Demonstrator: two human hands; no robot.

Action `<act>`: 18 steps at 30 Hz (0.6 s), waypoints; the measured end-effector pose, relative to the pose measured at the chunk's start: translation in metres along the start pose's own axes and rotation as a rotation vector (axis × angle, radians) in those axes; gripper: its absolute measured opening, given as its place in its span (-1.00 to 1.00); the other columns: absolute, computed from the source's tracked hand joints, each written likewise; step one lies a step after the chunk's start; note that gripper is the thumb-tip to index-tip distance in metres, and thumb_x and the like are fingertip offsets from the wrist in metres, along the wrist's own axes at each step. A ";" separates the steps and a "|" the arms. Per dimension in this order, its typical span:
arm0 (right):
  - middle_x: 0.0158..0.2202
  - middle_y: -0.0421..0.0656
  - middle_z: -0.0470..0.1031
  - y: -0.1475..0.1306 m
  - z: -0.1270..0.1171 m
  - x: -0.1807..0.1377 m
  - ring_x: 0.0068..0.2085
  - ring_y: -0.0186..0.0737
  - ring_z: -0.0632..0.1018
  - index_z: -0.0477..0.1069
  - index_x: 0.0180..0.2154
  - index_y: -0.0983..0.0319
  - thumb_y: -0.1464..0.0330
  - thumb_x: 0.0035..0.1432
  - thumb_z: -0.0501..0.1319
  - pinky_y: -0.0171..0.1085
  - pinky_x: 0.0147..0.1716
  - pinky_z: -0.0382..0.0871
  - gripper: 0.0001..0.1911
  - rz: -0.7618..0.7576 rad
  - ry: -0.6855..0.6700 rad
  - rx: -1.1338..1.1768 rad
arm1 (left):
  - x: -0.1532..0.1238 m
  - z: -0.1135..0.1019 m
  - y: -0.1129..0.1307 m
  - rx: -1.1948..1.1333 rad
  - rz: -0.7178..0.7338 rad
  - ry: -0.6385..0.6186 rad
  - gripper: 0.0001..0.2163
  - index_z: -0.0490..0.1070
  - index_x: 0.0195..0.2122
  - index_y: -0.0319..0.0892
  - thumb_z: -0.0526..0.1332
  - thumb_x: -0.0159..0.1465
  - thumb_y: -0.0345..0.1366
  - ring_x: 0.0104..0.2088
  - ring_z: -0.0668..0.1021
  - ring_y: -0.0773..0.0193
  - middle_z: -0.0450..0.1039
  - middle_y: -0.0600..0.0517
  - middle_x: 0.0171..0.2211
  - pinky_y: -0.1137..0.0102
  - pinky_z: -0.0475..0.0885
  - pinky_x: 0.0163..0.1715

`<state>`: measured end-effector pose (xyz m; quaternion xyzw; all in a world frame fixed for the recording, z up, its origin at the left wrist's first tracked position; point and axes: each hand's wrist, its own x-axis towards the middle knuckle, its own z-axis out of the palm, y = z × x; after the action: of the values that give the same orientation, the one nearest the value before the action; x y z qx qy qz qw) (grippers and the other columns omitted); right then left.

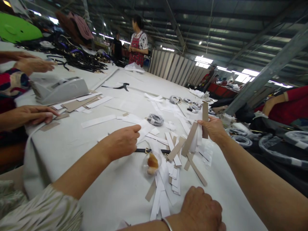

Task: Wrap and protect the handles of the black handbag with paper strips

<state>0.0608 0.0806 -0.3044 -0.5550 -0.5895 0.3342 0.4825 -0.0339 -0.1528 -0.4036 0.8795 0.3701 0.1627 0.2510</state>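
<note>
My right hand (pixel 215 128) pinches a tan card strip (pixel 205 109) upright over the pile. My left hand (pixel 201 208), with a bracelet at the wrist, lies closed near the bottom edge; its fingertips and anything under them are hidden. Loose white strips (pixel 160 199) and tan strips (pixel 176 149) spread between my hands. A dark strap (pixel 141 150) with a gold buckle crosses behind a clear-wrapped brown and cream item (pixel 152 163) whose kind is unclear. From the left, another person's hand (pixel 125 141) in a patterned sleeve pinches a thin white piece above the table.
A grey tape dispenser (pixel 64 89) stands at the left, by a co-worker's hand (pixel 33 117). Wrapped coiled straps (pixel 155 119) lie mid-table, with more coils (pixel 240 141) at the right. Dark straps (pixel 79 57) heap at the back. A slanted post (pixel 267 70) rises at right.
</note>
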 end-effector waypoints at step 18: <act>-0.33 -0.19 0.55 0.042 0.010 -0.103 -0.35 -0.24 0.53 0.48 -0.13 0.27 0.29 -0.21 0.41 -0.27 -0.32 0.46 -0.49 -0.113 0.226 0.122 | -0.006 -0.001 0.001 -0.072 -0.023 0.103 -0.75 0.47 -0.37 -0.20 0.15 0.19 -0.12 -0.28 0.45 0.15 0.49 -0.07 -0.38 0.25 0.33 -0.18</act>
<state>0.0570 -0.0113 -0.3672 -0.5247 -0.5403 0.2771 0.5967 -0.0380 -0.1573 -0.4030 0.8560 0.3865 0.2180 0.2651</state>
